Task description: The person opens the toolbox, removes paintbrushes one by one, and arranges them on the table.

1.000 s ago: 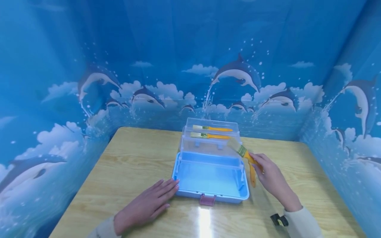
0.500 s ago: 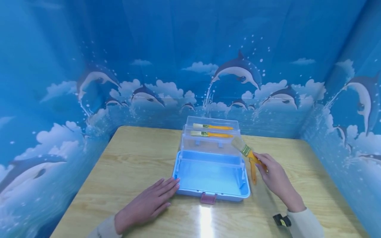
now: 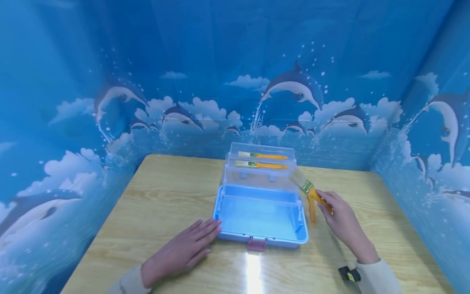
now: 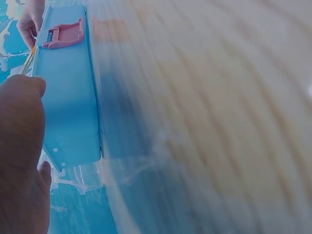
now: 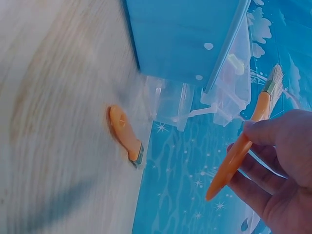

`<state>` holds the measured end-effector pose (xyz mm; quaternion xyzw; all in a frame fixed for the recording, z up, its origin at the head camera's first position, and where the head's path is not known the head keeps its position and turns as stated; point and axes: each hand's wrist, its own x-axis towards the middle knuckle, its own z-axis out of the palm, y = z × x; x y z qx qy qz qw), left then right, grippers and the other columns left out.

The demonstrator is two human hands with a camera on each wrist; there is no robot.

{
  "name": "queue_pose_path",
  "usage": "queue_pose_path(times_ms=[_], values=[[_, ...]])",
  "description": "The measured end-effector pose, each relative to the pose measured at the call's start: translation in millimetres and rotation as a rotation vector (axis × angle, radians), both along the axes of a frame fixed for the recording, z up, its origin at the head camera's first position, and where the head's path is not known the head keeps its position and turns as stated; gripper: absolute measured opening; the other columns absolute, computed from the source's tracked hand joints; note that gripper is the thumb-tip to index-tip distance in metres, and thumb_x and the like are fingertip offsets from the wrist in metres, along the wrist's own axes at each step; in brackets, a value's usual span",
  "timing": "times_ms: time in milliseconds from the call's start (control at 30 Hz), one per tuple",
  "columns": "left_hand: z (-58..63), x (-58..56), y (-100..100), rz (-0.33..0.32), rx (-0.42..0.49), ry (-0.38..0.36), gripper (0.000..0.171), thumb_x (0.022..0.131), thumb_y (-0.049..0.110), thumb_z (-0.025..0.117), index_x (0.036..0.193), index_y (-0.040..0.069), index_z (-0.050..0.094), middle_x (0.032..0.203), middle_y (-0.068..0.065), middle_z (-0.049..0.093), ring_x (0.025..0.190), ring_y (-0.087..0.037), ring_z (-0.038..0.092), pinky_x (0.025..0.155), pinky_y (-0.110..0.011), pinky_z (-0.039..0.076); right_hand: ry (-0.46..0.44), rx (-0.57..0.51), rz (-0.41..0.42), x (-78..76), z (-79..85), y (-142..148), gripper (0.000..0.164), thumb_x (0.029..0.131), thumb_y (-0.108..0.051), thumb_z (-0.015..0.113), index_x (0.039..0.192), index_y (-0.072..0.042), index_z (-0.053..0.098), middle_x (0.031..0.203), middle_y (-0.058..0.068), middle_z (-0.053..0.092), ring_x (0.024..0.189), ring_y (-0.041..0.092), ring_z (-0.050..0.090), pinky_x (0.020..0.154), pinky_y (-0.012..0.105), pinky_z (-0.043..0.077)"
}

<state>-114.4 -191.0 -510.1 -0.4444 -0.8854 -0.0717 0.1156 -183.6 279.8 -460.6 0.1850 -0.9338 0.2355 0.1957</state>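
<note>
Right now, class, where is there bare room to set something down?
The table left of the box, beyond the left hand; table between the right hand and dolphin cloth; the box's bottom. Crowded: the box's right side, with a held brush and lying brush; the trays, holding two brushes.

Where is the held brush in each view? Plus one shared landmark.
Head: held brush, right of centre, just right of the box, bristles pointing up-left, in the right hand.
Left wrist: held brush, a thin sliver near the left edge, upper part, partly hidden.
Right wrist: held brush, right of centre, bristles up.
Landmark in all three: blue box.
</note>
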Motion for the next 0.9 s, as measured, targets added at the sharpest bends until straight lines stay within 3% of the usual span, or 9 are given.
queue_pose_path(times_ms=[200,433,900], values=[[1.5,0.6,0.4,0.01,0.003,-0.032,0.067,0.105,0.03,0.054,0.162,0.013,0.024,0.17,-0.002,0.02,0.156,-0.021,0.022,0.13,-0.033,0.005,-0.022,-0.01,-0.025,3.9,-4.2,2.9,0.05,0.085,0.011,0.074,0.132,0.005,0.062,0.113,0.02,0.068,0.093,0.031,0.069,0.072,0.045,0.063],[1.0,1.0,0.8,0.019,0.001,-0.049,0.068,0.105,0.032,0.055,0.162,0.013,0.023,0.17,-0.002,0.02,0.156,-0.021,0.022,0.13,-0.032,0.002,-0.005,-0.031,-0.015,6.4,-5.6,7.8,0.052,0.081,0.015,0.075,0.131,0.006,0.062,0.112,0.021,0.069,0.091,0.031,0.069,0.069,0.041,0.063],[1.1,-0.3,0.4,0.02,-0.01,-0.063,0.069,0.105,0.032,0.054,0.163,0.014,0.021,0.171,-0.002,0.018,0.156,-0.019,0.02,0.13,-0.03,0.001,-0.059,-0.064,-0.047,7.0,-10.9,16.4,0.051,0.083,0.014,0.074,0.132,0.008,0.06,0.113,0.024,0.068,0.095,0.036,0.068,0.073,0.048,0.063]])
